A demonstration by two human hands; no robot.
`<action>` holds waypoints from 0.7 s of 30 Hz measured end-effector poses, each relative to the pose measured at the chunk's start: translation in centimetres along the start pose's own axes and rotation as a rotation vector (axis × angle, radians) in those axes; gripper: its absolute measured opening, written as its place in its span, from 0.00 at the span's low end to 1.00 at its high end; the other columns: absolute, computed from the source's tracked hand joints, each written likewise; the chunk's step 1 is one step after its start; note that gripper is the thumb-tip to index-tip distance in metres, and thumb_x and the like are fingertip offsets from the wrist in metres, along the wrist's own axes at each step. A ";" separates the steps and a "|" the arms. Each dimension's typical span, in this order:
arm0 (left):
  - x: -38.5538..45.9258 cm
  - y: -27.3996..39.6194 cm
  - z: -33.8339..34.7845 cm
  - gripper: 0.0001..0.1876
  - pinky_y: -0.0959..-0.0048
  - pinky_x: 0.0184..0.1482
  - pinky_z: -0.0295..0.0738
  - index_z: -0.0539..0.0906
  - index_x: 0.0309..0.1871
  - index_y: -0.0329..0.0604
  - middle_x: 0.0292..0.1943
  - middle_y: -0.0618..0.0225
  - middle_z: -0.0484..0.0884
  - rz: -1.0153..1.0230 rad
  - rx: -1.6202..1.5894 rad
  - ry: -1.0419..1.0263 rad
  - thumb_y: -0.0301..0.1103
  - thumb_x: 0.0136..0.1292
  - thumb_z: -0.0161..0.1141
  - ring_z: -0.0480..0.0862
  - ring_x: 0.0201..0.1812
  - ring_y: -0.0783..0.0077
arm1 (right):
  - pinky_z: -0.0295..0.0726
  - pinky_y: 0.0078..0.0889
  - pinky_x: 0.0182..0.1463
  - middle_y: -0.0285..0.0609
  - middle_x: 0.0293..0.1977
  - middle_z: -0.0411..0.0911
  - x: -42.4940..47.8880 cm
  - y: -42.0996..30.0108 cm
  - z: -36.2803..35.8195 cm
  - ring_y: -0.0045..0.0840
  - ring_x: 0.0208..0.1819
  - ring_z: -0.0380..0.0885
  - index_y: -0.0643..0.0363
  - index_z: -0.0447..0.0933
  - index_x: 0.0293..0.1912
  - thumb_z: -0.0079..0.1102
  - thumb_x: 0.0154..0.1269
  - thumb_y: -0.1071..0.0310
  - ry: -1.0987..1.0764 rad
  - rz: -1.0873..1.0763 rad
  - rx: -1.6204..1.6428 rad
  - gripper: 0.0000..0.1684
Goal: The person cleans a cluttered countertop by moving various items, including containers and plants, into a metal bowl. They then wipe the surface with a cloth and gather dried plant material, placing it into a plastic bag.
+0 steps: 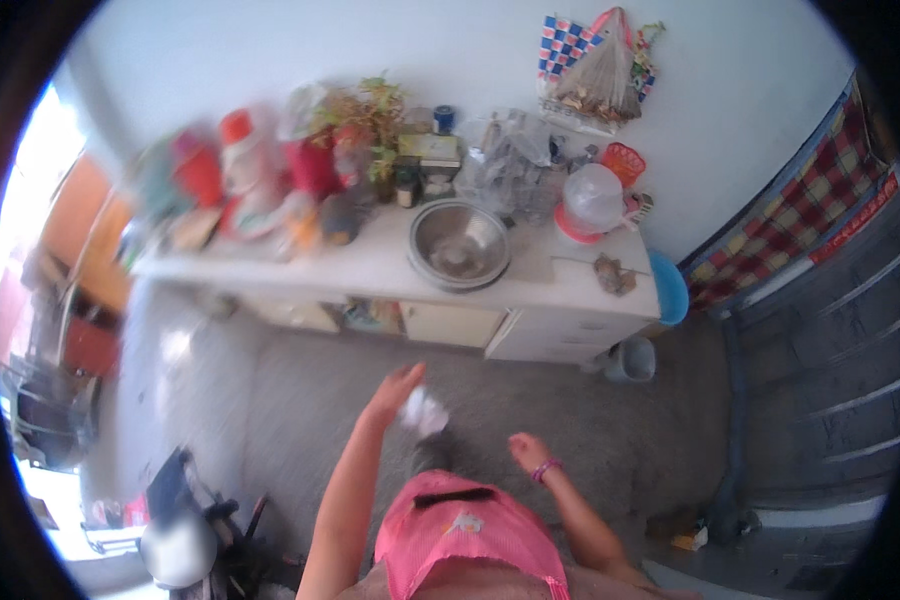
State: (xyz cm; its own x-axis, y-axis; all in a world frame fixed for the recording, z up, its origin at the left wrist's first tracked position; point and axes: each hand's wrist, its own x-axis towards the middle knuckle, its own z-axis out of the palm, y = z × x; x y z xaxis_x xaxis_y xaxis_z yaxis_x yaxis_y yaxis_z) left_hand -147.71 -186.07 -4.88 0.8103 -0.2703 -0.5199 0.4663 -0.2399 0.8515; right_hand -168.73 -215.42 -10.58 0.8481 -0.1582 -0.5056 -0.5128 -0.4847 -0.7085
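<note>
My left hand [399,394] is stretched out over the floor in front of the counter, its fingers blurred. Right by it, lower in the picture, is a blurred white thing [423,414] at the end of a dark shape. It looks like a shoe on my foot, though a cloth cannot be ruled out. My right hand [529,452], with a pink bracelet at the wrist, hangs with curled fingers and nothing visible in them. Beyond both hands, a stainless steel basin [487,229] rests on the white counter [375,259].
Blurred red and white containers [251,154], a leafy plant [379,101] and clear plastic bags [506,161] crowd the counter's back. A blue tub [667,289] and a bucket [634,360] stand at its right end. A dark vehicle-like object [195,510] is at lower left.
</note>
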 end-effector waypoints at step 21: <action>23.8 7.9 7.9 0.18 0.65 0.40 0.78 0.77 0.51 0.36 0.38 0.62 0.81 -0.394 -0.689 0.290 0.41 0.67 0.52 0.81 0.36 0.66 | 0.66 0.49 0.63 0.56 0.64 0.60 37.1 4.7 -38.3 0.51 0.65 0.58 0.47 0.64 0.65 0.61 0.59 0.62 0.623 0.077 -0.631 0.34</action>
State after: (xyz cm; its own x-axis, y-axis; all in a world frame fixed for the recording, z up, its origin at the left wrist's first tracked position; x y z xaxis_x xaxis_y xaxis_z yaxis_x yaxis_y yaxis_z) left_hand -127.55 -201.74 -11.01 0.5582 -0.0134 -0.8296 0.7700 0.3810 0.5119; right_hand -134.57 -256.47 -13.79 0.8272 -0.5596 -0.0511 -0.5583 -0.8081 -0.1878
